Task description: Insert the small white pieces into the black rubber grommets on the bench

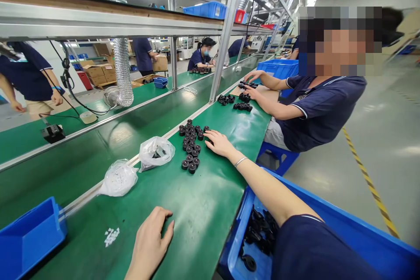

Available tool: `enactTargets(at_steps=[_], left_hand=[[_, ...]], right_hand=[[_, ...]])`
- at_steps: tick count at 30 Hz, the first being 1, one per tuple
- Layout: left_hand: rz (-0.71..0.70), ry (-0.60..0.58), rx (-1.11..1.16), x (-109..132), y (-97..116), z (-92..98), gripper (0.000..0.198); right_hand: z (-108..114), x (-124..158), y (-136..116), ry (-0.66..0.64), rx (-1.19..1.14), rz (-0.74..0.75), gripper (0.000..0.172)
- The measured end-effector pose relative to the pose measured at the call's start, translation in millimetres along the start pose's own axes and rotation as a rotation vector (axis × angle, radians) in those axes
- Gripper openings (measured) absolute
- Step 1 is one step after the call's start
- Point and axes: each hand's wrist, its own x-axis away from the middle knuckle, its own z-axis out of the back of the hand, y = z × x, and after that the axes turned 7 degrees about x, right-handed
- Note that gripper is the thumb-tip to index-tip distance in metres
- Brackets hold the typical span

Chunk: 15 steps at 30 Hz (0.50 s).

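Observation:
A cluster of small round black parts (pixel 192 144) stands on the green tabletop (pixel 183 201). My right hand (pixel 220 143) reaches to the cluster's right edge, fingers stretched out and apart, the tips beside or touching the outermost parts. Nothing shows in its grip. Nearer to me, my left hand (pixel 151 239) rests on the table with thumb and forefinger apart and holds nothing visible. Small white pieces (pixel 112 236) lie to its left. Two plastic bags lie beyond: an open one (pixel 156 153) with dark bits inside, and a whitish one (pixel 119 178).
A blue bin (pixel 33 236) sits at the lower left. Under my right arm is a large blue crate (pixel 238 245) with black parts in it. A co-worker (pixel 318 109) sits at the right, hands on more black parts (pixel 243 106). A metal post (pixel 226 39) rises from the bench.

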Motion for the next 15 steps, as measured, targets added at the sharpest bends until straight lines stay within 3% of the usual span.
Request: enactTargets(at_steps=[5, 8, 11, 13, 15], left_hand=[[0.0, -0.018, -0.026, -1.1, 0.4, -0.9, 0.013], [0.0, -0.014, -0.041, -1.6, -1.2, -1.3, 0.014], [0.009, -0.004, -0.043, -2.4, -1.0, -2.5, 0.018], [0.024, -0.024, -0.028, -3.0, 2.6, -4.2, 0.026], [0.038, -0.067, -0.002, -3.5, 7.7, -5.6, 0.035]], right_hand=[[1.7, -35.6, 19.9, 0.035, -0.007, -0.116, 0.042], [13.7, -51.8, 15.0, 0.127, -0.016, -0.197, 0.047], [31.0, -46.0, -24.2, 0.236, -0.061, -0.154, 0.049], [42.4, -25.1, -71.4, 0.275, -0.134, -0.01, 0.045], [51.9, 8.8, -124.5, 0.359, -0.292, 0.231, 0.042]])
